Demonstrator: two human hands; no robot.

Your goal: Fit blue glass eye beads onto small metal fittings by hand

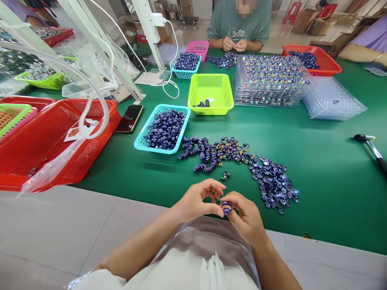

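In front of my body, at the near edge of the green table, both hands meet around a small dark blue metallic ring-shaped piece (227, 208) with rounded ends. My right hand (246, 215) pinches it between thumb and fingers. My left hand (199, 201) is curved beside it, index finger and thumb apart, the thumb tip close against the piece; whether it touches, I cannot tell. Just beyond lies a small loose metal piece (225, 175). Further on are coiled rows of dark blue rings (205, 155), a pile of gold-and-blue pieces (232, 150) and a heap of flat blue pieces (275, 183).
A blue basket (137, 144) of blue pieces and a green basket (211, 86) stand beyond. Left are a phone (130, 119) and red baskets (99, 133). Stacked clear trays (266, 96) and a hammer (373, 149) lie right. A co-worker's hands (235, 44) work opposite.
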